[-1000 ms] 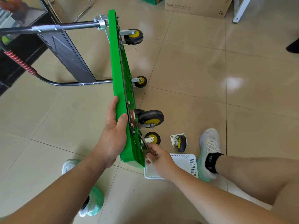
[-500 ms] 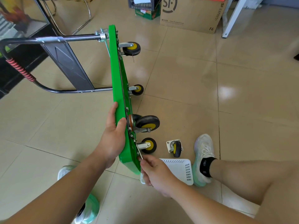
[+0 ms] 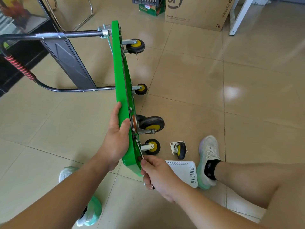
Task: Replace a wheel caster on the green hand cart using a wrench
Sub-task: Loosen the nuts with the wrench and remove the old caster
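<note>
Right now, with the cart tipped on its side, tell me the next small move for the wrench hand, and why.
Probably a short swing of the wrench handle to turn the fastener. The right hand grips it with its head at the base of the nearest caster, while the left hand holds the green cart deck steady on edge. Loosening or tightening cannot be told.
</note>
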Demonstrator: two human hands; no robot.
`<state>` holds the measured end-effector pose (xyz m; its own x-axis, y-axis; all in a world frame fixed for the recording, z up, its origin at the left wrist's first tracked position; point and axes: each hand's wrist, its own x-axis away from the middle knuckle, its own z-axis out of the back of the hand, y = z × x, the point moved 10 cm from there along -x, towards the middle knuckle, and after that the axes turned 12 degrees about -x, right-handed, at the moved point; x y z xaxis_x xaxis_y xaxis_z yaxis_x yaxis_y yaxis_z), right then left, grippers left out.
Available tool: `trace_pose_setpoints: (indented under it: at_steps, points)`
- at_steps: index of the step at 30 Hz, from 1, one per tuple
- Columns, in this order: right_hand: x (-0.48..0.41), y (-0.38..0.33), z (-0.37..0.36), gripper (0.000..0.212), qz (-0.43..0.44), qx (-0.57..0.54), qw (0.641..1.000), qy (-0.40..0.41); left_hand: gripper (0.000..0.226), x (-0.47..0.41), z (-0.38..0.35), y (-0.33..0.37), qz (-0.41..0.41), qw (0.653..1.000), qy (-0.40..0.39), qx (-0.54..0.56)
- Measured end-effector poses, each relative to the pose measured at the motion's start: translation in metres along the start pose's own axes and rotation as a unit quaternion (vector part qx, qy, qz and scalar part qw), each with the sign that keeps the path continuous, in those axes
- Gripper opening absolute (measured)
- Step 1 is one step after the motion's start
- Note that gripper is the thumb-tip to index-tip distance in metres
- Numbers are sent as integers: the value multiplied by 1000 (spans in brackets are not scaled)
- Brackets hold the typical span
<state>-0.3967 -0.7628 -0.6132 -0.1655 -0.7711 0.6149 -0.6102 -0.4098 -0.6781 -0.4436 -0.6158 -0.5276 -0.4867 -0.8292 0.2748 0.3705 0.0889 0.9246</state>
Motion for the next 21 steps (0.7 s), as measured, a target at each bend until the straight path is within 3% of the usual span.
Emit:
trace_pose_setpoints:
  at_steps: [10,21]
  points:
    - [-13,-5,29,24,11,159,987,36,54,1,0,1,5,1000,-5,11]
    - [5,-1,8,21,11,54,998,-7,51,2,1,2,4,1000,1,0]
